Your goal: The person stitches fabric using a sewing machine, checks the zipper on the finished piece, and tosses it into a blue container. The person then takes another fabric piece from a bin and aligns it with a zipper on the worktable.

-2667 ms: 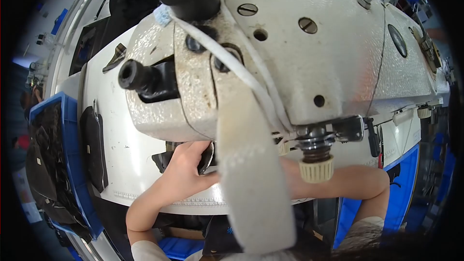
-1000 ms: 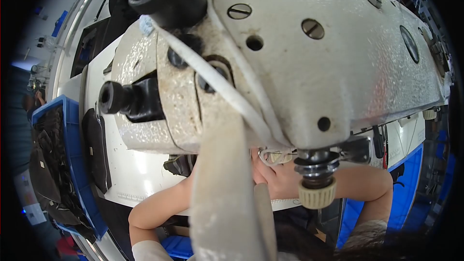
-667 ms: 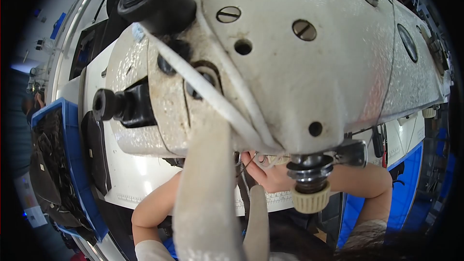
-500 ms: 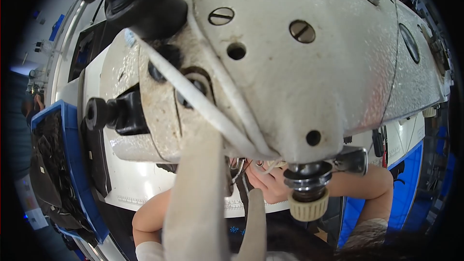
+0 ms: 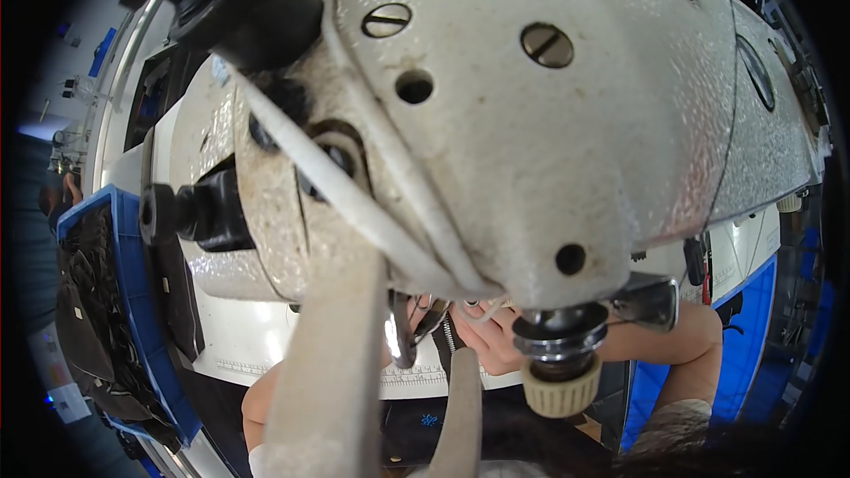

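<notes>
Zip [image 5: 449,335] over bench [image 5: 243,336], partly under machine [image 5: 496,142] — long axis running toward person. Right hand [image 5: 492,342] nearer, fingers at zip's right edge; whether its grip pinches, cannot tell. Left hand [image 5: 414,311] off zip's left, mostly hidden behind machine — grip and hold cannot be told.

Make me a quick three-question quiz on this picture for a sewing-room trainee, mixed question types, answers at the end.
1. Which lies next to the right hand?
A a coffee cup
B a dark zipper strip
C a ball of yarn

2. True or false: the blue crate at the picture's left holds dark pieces.

3. Fill in the blank: a printed ____ runs along the near edge of the white table.

Key: 1 B; 2 true; 3 ruler.
</notes>
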